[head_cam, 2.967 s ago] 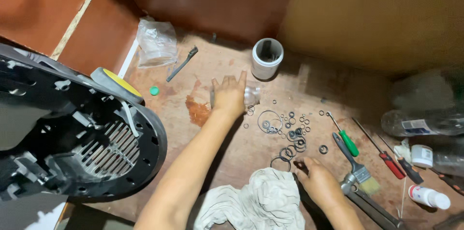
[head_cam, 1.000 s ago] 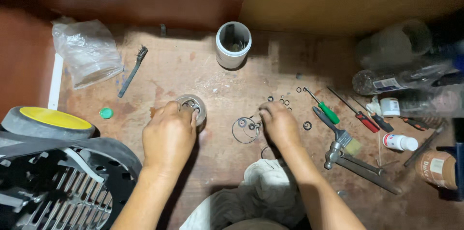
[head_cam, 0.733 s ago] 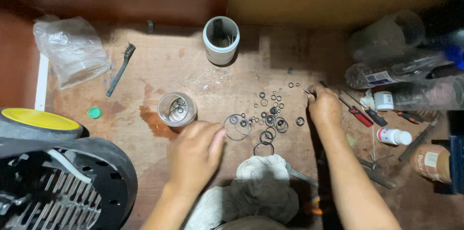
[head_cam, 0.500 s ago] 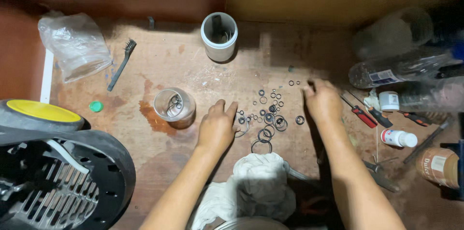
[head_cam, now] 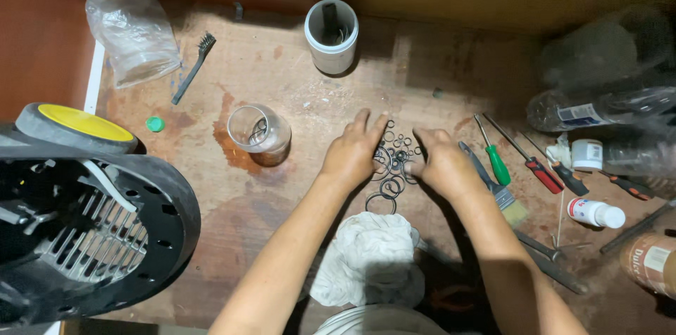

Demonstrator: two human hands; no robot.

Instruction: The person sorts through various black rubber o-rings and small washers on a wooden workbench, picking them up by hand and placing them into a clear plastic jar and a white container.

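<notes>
Currently both hands work over a scatter of small black rubber rings (head_cam: 394, 159) lying near the middle of the worn wooden table. Left hand (head_cam: 352, 152) lies flat, fingers spread, palm down on the left margin of the rings; grip released, holding nothing that shows. Right hand (head_cam: 442, 162) sits just beside it on the right margin, fingers curled inward toward the rings; whether it pinches one I cannot tell. Rings vary in size, larger hoops toward the near edge, just above a crumpled white rag (head_cam: 370, 257). Clear plastic cup (head_cam: 259, 134) stands upright left of the hands, on a dark stain, well apart from the rings. White cylindrical container (head_cam: 331, 35) sits toward the far edge. Screwdrivers, green-handled (head_cam: 496, 159) and red-handled (head_cam: 535, 166), plus a paintbrush (head_cam: 493, 183), lie right of the right hand. Judged step: sorting through or gathering the loose rings. Next move likely calls for a fine fingertip pinch on one ring without scattering its neighbours
</notes>
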